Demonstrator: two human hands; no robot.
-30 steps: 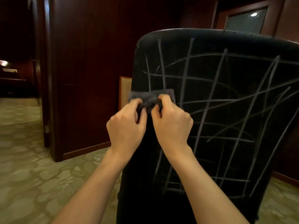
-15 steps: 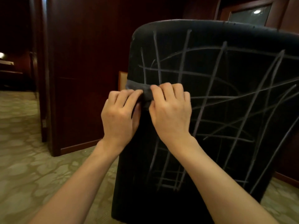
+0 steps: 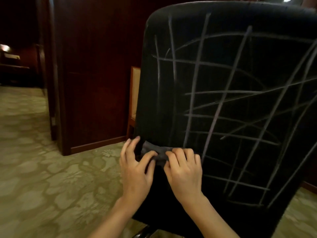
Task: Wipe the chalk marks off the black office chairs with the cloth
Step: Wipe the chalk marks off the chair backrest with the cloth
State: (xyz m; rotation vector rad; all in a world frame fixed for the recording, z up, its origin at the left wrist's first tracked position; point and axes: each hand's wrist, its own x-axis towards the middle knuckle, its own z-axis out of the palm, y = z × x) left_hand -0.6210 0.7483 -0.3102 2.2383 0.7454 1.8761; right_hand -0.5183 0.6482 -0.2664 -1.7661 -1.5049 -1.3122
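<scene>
A gray cloth (image 3: 158, 152) is being pressed low on the left side of the black chair back (image 3: 223, 40) by both hands. It is being pinched by the left hand (image 3: 135, 170) and the right hand (image 3: 184, 170). White chalk lines (image 3: 221, 103) are being shown across the chair.

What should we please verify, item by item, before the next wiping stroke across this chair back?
1. Small dark grey cloth held by both hands: ok; left hand and right hand pinch it.
2. Cloth against the black fabric chair back: ok.
3. White chalk lines to the right remain: not ok.
4. Strip along the left edge: mostly clean, faint lines remain.
5. Cloth's wiping face clean: cannot tell.
</scene>
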